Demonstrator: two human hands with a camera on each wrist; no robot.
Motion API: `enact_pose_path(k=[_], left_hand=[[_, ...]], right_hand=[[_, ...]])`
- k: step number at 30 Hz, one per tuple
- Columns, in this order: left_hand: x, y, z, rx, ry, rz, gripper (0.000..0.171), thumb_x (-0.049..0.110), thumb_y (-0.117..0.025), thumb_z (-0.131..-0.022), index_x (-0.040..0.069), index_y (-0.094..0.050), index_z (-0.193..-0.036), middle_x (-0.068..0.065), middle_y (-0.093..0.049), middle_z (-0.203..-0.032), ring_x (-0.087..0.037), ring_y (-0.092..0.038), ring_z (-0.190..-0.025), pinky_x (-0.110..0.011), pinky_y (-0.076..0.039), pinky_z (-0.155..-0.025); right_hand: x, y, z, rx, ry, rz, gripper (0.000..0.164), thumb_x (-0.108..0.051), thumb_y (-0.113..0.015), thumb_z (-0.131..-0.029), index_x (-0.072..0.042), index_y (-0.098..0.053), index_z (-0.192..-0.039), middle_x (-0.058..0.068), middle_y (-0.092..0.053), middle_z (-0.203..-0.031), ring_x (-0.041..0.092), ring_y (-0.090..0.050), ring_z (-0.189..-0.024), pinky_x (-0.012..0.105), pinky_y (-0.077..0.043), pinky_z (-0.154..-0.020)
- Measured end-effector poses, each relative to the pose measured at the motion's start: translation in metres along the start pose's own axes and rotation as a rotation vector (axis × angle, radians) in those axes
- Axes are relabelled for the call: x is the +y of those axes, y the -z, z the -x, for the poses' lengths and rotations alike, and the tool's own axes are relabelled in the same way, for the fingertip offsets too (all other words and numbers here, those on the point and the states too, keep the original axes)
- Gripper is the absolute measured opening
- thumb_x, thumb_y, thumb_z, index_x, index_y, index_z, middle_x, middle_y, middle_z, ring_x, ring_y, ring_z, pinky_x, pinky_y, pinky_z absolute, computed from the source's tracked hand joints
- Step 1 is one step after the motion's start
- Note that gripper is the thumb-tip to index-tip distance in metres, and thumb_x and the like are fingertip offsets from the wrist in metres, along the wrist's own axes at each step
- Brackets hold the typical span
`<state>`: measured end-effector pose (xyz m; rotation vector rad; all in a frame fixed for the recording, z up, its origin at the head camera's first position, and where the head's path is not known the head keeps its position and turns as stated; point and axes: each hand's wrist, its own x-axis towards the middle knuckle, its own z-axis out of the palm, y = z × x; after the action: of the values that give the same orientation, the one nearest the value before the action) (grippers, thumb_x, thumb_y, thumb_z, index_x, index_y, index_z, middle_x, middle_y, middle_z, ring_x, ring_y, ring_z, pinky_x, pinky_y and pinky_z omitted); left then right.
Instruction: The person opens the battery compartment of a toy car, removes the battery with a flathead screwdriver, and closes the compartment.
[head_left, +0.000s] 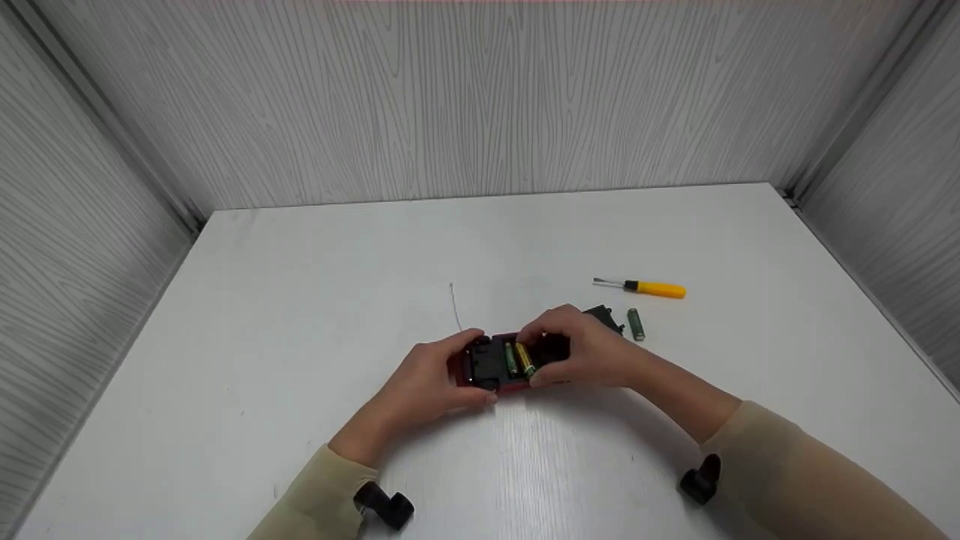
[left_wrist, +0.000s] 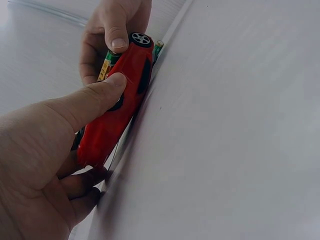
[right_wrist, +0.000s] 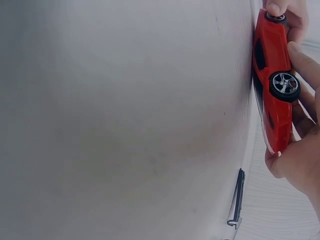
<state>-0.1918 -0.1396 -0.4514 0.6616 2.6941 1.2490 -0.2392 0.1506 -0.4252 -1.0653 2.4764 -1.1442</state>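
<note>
A red toy car [left_wrist: 116, 107] lies upside down on the table, its black underside [head_left: 489, 363] facing up. My left hand [head_left: 427, 379] grips one end of it, thumb on the near side and fingers on the far side. In the open battery bay sits a green battery [head_left: 511, 358]. Beside it is a yellow-and-green battery [head_left: 524, 358], slightly tilted, which my right hand [head_left: 581, 349] pinches by its ends between thumb and fingers. The right wrist view shows the car's side and a wheel [right_wrist: 285, 84]; the bay is hidden there.
A black cover piece [head_left: 604, 318] lies partly behind my right hand. To its right is a loose green battery [head_left: 636, 324]. Farther back lies a screwdriver [head_left: 660, 289] with a yellow handle. A thin pale wire [head_left: 454, 306] sticks out beyond the car. Grained panels surround the white table [head_left: 300, 285].
</note>
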Motion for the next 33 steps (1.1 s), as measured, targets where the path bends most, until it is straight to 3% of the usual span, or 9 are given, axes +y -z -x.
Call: enact_pose_path(k=[9, 14, 20, 28, 33], left_hand=[[0.001, 0.002, 0.000, -0.020, 0.007, -0.007, 0.087, 0.040, -0.094, -0.082, 0.017, -0.054, -0.156, 0.001, -0.065, -0.141, -0.016, -0.060, -0.123, -0.043, -0.046, -0.110], [0.000, 0.003, -0.001, -0.024, 0.014, -0.008, 0.089, 0.040, -0.094, -0.082, 0.016, -0.053, -0.156, 0.000, -0.064, -0.143, -0.016, -0.060, -0.124, -0.043, -0.046, -0.110], [-0.001, 0.001, -0.001, -0.025, 0.039, -0.014, 0.091, 0.039, -0.095, -0.081, 0.016, -0.052, -0.158, -0.001, -0.063, -0.145, -0.017, -0.059, -0.127, -0.044, -0.045, -0.112], [-0.002, -0.001, -0.002, -0.013, 0.018, 0.012, 0.092, 0.038, -0.096, -0.080, 0.012, -0.053, -0.157, -0.002, -0.065, -0.143, -0.018, -0.060, -0.126, -0.045, -0.046, -0.111], [-0.002, -0.001, -0.002, -0.015, 0.027, -0.005, 0.093, 0.041, -0.095, -0.079, 0.014, -0.052, -0.158, -0.002, -0.065, -0.144, -0.016, -0.059, -0.128, -0.043, -0.045, -0.112]], right_hand=[[-0.003, 0.005, 0.004, 0.044, -0.035, -0.055, 0.045, -0.026, -0.093, -0.084, -0.028, -0.074, -0.126, -0.011, -0.068, -0.123, 0.025, -0.053, -0.123, 0.048, -0.050, -0.103], [-0.009, 0.015, 0.007, 0.066, -0.055, -0.058, 0.045, -0.028, -0.092, -0.085, -0.032, -0.073, -0.126, -0.012, -0.067, -0.125, 0.022, -0.052, -0.127, 0.051, -0.047, -0.107], [-0.008, 0.032, 0.015, 0.124, -0.059, -0.050, 0.048, -0.025, -0.093, -0.085, -0.029, -0.073, -0.128, -0.009, -0.068, -0.126, 0.032, -0.057, -0.127, 0.056, -0.045, -0.109], [0.000, 0.054, 0.034, 0.204, -0.120, 0.008, 0.047, -0.023, -0.092, -0.085, -0.032, -0.073, -0.127, -0.011, -0.068, -0.125, 0.017, -0.053, -0.130, 0.063, -0.039, -0.112], [0.007, 0.066, 0.045, 0.224, -0.139, 0.031, 0.047, -0.021, -0.091, -0.086, -0.028, -0.073, -0.129, -0.009, -0.069, -0.127, 0.017, -0.051, -0.133, 0.060, -0.038, -0.113]])
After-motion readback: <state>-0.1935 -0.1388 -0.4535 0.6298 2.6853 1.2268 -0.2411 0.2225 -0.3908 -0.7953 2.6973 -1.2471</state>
